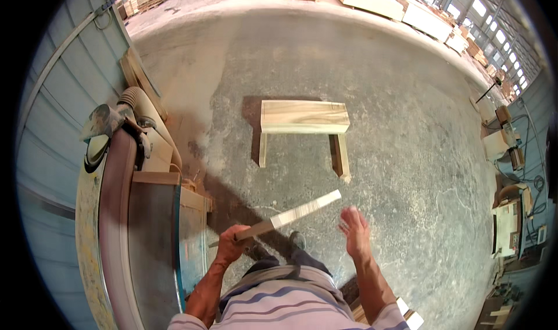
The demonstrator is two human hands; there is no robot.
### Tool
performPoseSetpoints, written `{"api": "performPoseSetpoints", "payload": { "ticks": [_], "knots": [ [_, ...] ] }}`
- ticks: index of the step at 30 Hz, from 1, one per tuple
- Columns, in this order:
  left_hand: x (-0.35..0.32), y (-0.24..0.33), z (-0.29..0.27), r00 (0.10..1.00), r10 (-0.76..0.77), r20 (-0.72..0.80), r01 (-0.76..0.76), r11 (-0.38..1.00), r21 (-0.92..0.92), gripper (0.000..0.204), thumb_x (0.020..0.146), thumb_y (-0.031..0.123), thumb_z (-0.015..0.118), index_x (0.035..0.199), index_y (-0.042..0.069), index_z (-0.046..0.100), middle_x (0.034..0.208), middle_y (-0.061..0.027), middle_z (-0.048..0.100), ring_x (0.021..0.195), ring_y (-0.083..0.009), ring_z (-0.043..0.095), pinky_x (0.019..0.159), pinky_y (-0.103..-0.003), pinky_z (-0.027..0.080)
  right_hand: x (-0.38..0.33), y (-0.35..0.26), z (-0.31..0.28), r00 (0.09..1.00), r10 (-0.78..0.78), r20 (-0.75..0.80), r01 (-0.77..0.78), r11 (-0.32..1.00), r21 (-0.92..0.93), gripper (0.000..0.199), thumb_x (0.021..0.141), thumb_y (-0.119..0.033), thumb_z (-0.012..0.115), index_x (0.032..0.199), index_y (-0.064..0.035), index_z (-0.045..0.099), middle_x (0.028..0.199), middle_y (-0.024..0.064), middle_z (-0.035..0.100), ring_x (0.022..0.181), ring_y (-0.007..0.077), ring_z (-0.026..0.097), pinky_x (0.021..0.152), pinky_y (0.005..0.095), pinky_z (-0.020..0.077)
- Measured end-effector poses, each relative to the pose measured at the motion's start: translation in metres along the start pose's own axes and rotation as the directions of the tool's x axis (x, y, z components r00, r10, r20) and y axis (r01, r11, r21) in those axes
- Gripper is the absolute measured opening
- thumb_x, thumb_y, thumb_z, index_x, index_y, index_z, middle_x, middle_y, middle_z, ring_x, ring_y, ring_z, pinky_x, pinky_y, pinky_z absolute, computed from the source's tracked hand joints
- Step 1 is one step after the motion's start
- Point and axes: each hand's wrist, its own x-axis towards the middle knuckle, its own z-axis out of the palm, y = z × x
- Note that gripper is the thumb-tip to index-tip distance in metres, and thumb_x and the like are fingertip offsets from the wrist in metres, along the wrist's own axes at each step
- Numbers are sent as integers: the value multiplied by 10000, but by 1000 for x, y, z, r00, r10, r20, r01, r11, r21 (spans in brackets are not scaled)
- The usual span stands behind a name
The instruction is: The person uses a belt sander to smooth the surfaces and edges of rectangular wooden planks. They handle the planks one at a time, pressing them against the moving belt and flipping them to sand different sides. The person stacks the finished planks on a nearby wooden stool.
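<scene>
Taking the middle of the view as the dial's centre, the wooden bar (303,210) lies toward 5 o'clock, in the air above the floor (407,150); it is brown at the near end and pale along the rest, and it slants up toward 2 o'clock from the left hand (232,246). That hand, at 7 o'clock, is clamped on the brown end; the right hand (355,231), between 4 and 5 o'clock, is empty, its fingers loosely spread and a little blurred, just beside the pale tip but apart from it; the 2 hands are apart.

The bar looks stiff and fairly light, since 1 hand bears it by an end; it should be dry and not slippery, hard to break, though its corners could chip; gripped so far back, the tip will probably feel heavy and swing, so a hold near the middle, or 1 hand at each end, should steady it.

At 8 o'clock stands a machine with a long brown belt (116,237); at 1 o'clock, a low wooden bench (305,115); at 5 o'clock, pale wood pieces (414,319) show beside the right forearm.
</scene>
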Motion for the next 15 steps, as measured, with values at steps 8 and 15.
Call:
{"api": "performPoseSetpoints", "payload": {
  "ticks": [8, 15],
  "knots": [
    [2, -25, 63, 920, 375, 116, -392, 895, 214, 244, 728, 51, 559, 965, 38, 616, 916, -191, 628, 896, -375, 603, 783, -423, 489, -27, -7, 1, 914, 199, 353, -331, 871, 363, 788, 865, -580, 488, 1344, 15, 295, 1350, 195, 393, 1244, 345, 393, 1047, 460, 317],
    [-5, -30, 101, 897, 420, 141, -442, 867, 231, 304, 694, 23, 588, 995, 47, 612, 990, -173, 637, 941, -361, 602, 830, -430, 481, -18, 6, -35, 897, 382, 220, -440, 817, 373, 503, 836, -265, 571, 1221, 4, 394, 1198, 177, 502, 1120, 342, 501, 997, 484, 380]
  ]
}}
